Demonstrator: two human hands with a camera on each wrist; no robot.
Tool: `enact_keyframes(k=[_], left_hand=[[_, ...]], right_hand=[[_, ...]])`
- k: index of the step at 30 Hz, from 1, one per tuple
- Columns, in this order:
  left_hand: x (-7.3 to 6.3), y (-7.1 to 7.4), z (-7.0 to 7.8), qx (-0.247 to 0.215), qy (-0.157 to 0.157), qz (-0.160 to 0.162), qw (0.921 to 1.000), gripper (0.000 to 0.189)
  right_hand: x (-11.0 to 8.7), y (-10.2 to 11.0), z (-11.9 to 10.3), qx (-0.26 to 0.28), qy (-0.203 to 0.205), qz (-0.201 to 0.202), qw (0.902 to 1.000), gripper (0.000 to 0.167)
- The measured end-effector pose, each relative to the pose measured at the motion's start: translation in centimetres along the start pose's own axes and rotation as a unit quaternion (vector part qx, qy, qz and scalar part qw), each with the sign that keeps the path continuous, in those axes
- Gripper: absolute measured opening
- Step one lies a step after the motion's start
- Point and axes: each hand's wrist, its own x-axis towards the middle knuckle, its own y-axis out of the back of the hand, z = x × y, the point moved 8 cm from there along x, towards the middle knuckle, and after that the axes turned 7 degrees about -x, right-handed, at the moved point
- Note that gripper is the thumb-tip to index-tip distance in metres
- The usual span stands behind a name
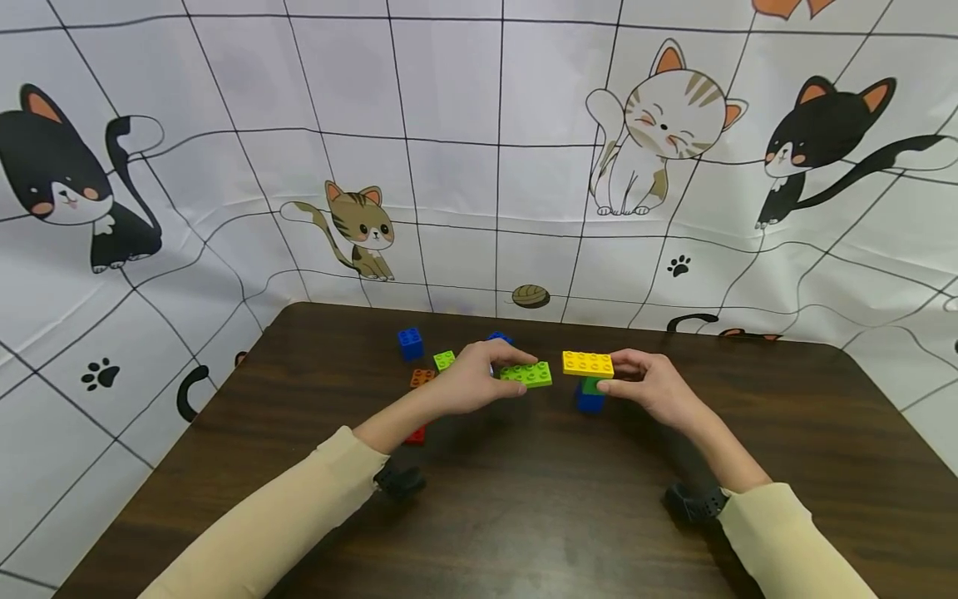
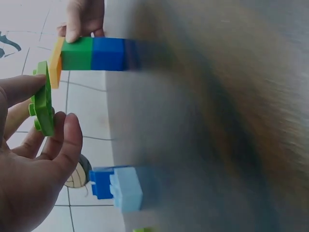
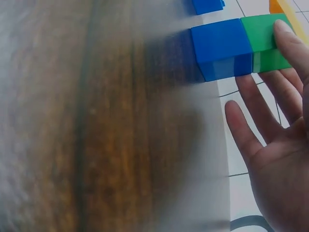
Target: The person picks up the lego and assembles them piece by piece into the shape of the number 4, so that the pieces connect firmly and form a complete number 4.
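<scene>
My left hand [image 1: 467, 383] pinches a flat lime green toy brick [image 1: 527, 374] between thumb and fingers, holding it above the table. Just right of it is a small stack: a blue brick [image 1: 590, 403] at the bottom, a green brick [image 3: 265, 41] in the middle, and a wide yellow brick [image 1: 587, 363] across the top. My right hand [image 1: 662, 395] grips the stack at the green brick from the right side. In the left wrist view, the lime brick [image 2: 44, 99] is close beside the yellow brick [image 2: 56, 63]; whether they touch I cannot tell.
Loose bricks lie left of centre on the dark wooden table [image 1: 524, 516]: a blue one [image 1: 410, 343], a small lime one [image 1: 445, 360], an orange one [image 1: 422, 378] and a red one [image 1: 416, 436]. Light blue [image 2: 128, 189] and blue bricks [image 2: 101, 182] stand near the back edge, before a cat-print sheet [image 1: 449, 166].
</scene>
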Motion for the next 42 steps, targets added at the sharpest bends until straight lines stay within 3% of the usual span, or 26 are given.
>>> enact_keyframes(k=[8, 15, 30, 42], left_hand=[[2.1, -0.6, 1.5, -0.031, -0.030, 0.027, 0.9987, 0.039], [3.2, -1.8, 1.3, -0.043, -0.033, 0.036, 0.9979, 0.039], [4.3, -2.5, 1.5, -0.042, -0.030, 0.029, 0.9982, 0.040], [4.7, -2.6, 2.1, -0.012, -0.021, 0.024, 0.9994, 0.041]], right_hand=[[0.0, 0.0, -0.3, 0.004, 0.014, -0.005, 0.9999, 0.047], [0.1, -0.3, -0.4, 0.012, 0.021, -0.002, 0.9997, 0.046], [0.1, -0.1, -0.4, 0.028, 0.025, -0.002, 0.9993, 0.045], [0.1, -0.1, -0.3, 0.027, 0.025, -0.002, 0.9993, 0.046]])
